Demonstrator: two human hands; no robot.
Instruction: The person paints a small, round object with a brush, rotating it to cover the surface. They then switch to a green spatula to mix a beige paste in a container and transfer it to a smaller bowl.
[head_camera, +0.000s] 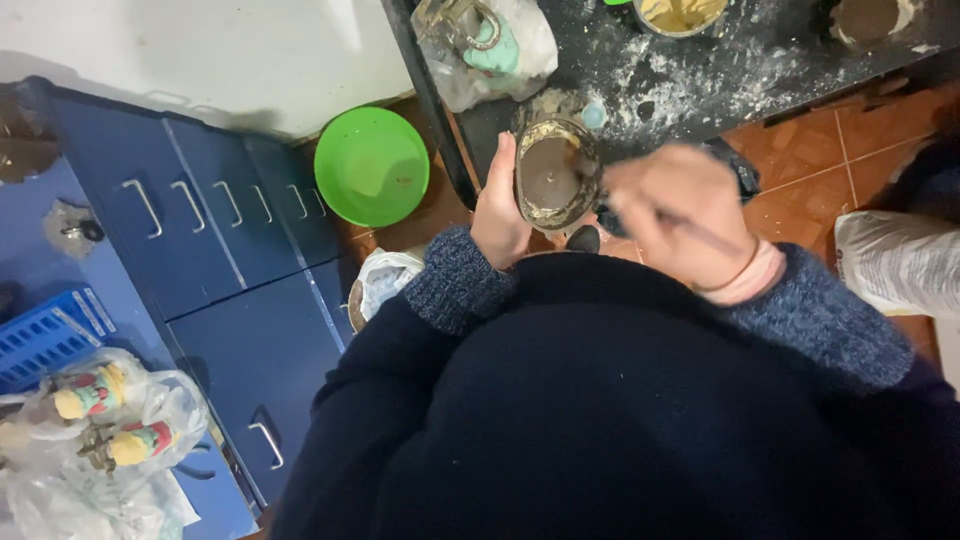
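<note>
The left hand (497, 205) wraps the side of a small round can (555, 173). The thumb and palm lie against the can's left wall; the fingers pass behind it, out of view. The can is held in the air, just off the front edge of the black bench (700, 90) and above the tiled floor (850, 140). Its open mouth faces up toward the camera. It holds a dull brown-grey fill, and its rim is crusted with dried pale matter.

The right hand (680, 215) is closed around a thin stick (700, 232), pinched between the thumb and the curled fingers. The hand is motion-blurred. The stick's near part crosses the back of the hand, running from the wrist side toward the can. Whether its tip is inside the can cannot be told; the blur hides it.

Key relation: the can lies directly to the left of the right hand, almost touching it. The stick's long axis points up and left, at the can's mouth. The left hand is on the can; the right hand is beside it.

Surroundings:
- A green bowl (371, 165) sits on the floor, left of the can.
- A blue cabinet (230, 260) with metal handles stands at far left.
- A clear bag (485, 45) with a painted figure lies on the bench.
- Another tin (680, 14), with pale paste, sits on the bench's far side.
- White powder dusts the bench top.
</note>
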